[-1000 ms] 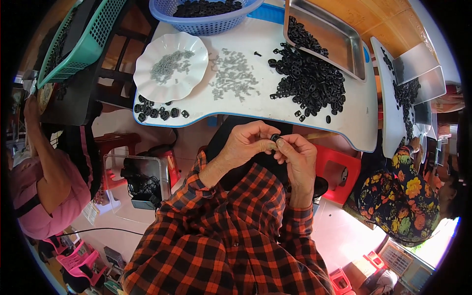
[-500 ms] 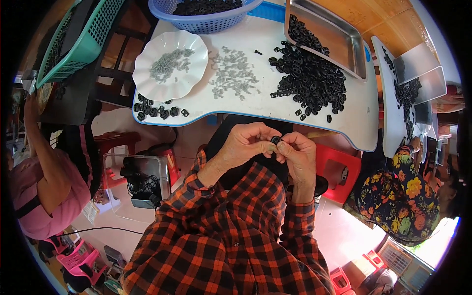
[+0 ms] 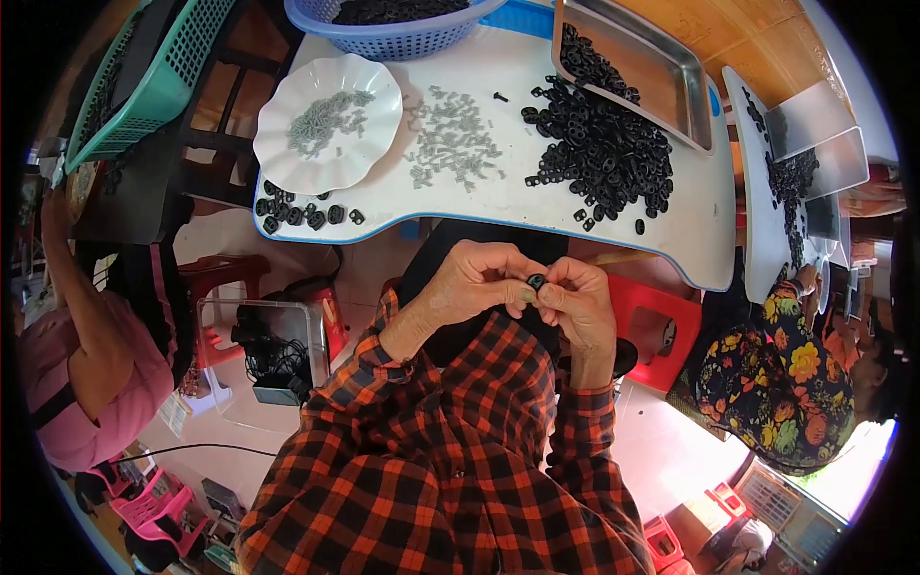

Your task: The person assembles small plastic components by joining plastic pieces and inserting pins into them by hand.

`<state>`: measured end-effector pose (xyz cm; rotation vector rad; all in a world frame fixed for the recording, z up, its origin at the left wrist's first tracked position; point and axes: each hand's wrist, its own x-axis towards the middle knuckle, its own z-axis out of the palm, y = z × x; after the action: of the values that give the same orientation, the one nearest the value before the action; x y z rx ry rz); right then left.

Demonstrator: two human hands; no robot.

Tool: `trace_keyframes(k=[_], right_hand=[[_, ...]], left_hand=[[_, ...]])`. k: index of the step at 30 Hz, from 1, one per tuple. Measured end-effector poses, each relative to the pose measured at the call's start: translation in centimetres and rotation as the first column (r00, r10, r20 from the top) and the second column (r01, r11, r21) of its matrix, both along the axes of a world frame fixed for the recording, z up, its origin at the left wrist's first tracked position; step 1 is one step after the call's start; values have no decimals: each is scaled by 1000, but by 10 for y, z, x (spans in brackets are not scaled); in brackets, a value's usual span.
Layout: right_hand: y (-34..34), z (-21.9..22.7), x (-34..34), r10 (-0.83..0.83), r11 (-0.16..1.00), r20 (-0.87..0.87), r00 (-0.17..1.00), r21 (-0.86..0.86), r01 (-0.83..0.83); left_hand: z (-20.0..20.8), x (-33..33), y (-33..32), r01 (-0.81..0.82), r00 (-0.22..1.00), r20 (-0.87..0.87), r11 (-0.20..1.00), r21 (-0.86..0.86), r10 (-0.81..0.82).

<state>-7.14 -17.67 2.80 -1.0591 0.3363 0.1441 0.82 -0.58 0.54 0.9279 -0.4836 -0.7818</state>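
In front of the table's near edge, my left hand (image 3: 487, 280) and my right hand (image 3: 581, 299) meet with fingertips pinched around one small black plastic piece with holes (image 3: 536, 281). Both hands are closed on it, and the fingers hide part of it. Beyond them on the white table (image 3: 460, 206) lies a scatter of small grey pins (image 3: 450, 139). More pins sit in a white scalloped plate (image 3: 273, 134). To the right is a heap of black pieces (image 3: 604, 153); several thicker black pieces (image 3: 316, 218) lie at the left front edge.
A blue basket (image 3: 412, 40) and a metal tray (image 3: 661, 57) stand at the back of the table. A green basket (image 3: 182, 81) is at far left. People sit at both sides. A red stool (image 3: 632, 355) stands below the table's right edge.
The black piece has turned a little between my fingertips, so its holed face shows more. My hands stay together in nearly the same place; the whole view has shifted slightly.
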Motion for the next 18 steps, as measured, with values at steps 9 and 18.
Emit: trace_keyframes(k=[9, 18], right_hand=[[-1, 0, -5, 74, 994, -30, 997, 80, -72], [10, 8, 0, -29, 998, 14, 999, 47, 28]], left_hand=[[8, -6, 3, 25, 995, 91, 999, 32, -28], [12, -3, 4, -85, 988, 129, 996, 33, 80]])
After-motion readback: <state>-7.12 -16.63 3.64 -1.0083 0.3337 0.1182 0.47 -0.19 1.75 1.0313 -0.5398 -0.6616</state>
